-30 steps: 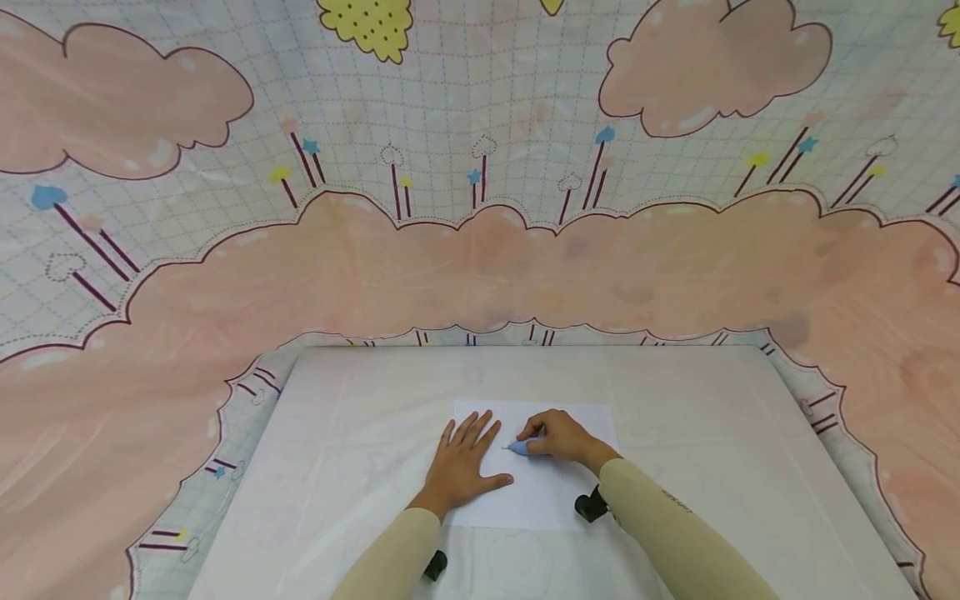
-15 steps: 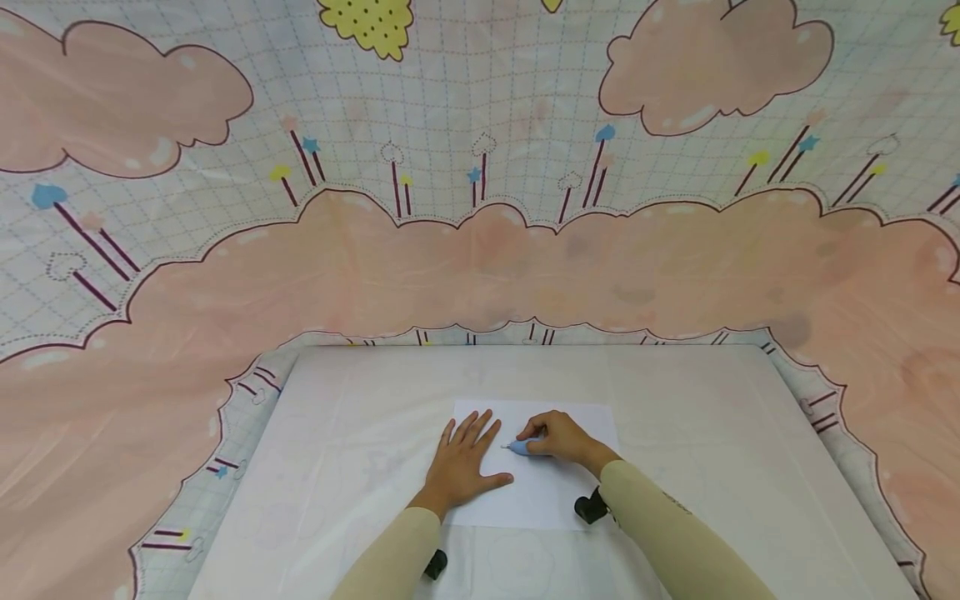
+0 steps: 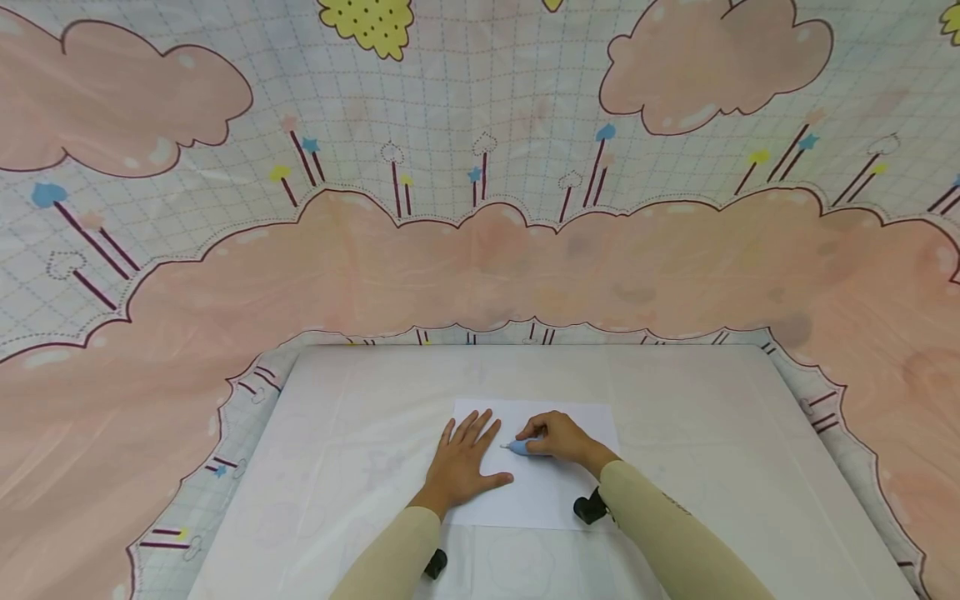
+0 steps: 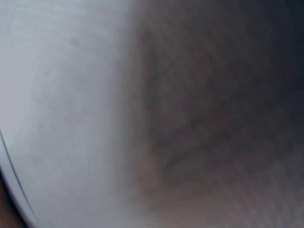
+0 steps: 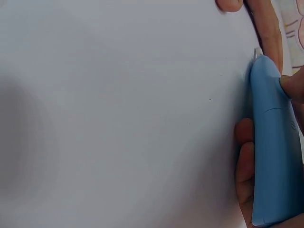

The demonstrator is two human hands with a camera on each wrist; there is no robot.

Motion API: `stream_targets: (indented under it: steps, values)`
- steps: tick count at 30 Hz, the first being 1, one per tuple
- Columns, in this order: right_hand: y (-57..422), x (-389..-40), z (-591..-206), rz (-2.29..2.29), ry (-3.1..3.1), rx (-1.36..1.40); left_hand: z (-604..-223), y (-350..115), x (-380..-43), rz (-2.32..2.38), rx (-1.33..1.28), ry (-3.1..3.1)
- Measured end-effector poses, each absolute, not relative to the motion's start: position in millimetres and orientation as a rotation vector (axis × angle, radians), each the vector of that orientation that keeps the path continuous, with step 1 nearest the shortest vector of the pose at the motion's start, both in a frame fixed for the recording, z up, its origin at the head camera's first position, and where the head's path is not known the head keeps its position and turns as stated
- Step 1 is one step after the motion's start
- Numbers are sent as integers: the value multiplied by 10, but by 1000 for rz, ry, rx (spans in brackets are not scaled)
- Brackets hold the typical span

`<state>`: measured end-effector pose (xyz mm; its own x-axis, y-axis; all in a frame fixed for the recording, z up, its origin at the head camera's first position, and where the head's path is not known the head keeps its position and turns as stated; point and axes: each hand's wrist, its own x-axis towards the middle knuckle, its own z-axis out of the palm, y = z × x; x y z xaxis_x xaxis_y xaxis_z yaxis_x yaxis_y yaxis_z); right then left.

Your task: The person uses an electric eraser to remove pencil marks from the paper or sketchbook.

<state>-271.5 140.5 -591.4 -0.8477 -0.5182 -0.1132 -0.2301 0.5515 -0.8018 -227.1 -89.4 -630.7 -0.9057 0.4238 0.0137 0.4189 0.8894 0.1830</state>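
On the white table lies a sheet of white paper [image 3: 536, 500]. My left hand [image 3: 459, 467] rests flat on its left part, fingers spread and thumb pointing right. Just to the right of it, my right hand [image 3: 562, 437] grips a light-blue utility knife [image 3: 529, 447] low over the paper, its thin tip pointing left. In the right wrist view the rounded knife body [image 5: 275, 156] shows a short pale tip [image 5: 258, 52]; the thumb presses its upper side and curled fingers hold it from below. The left wrist view is blurred, with only a pale surface and a dark shape.
The white-covered table [image 3: 360, 392] extends around the paper on all sides. Behind it hangs a patterned cloth [image 3: 480, 267] with pink clouds. A black wrist camera [image 3: 591, 507] sits under the right wrist, another black camera [image 3: 436, 564] under the left sleeve.
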Motion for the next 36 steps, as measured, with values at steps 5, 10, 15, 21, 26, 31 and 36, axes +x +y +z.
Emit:
stream_targets:
  steps: [5,10,15,21,26,31,36]
  values:
    - [1403,-2713,-5928,-1206,2443,-598,-6315,-894,-2267,282,671,3021]
    - [1399,-2717,-5945,-1201,2448,-596,-6316,-892,-2267,271,671,3025]
    - [1401,-2715,-5942,-1192,2448,-584,-6311,-890,-2265,258,673,3027]
    - [1412,-2714,-5936,-1178,2453,-597,-6317,-886,-2266,245,674,3031]
    - [1419,-2714,-5929,-1195,2456,-593,-6319,-887,-2272,243,679,3042]
    - [1424,-2718,-5921,-1208,2442,-588,-6319,-889,-2273,236,675,3040]
    - [1428,-2726,-5924,-1215,2435,-602,-6311,-887,-2271,253,674,3034]
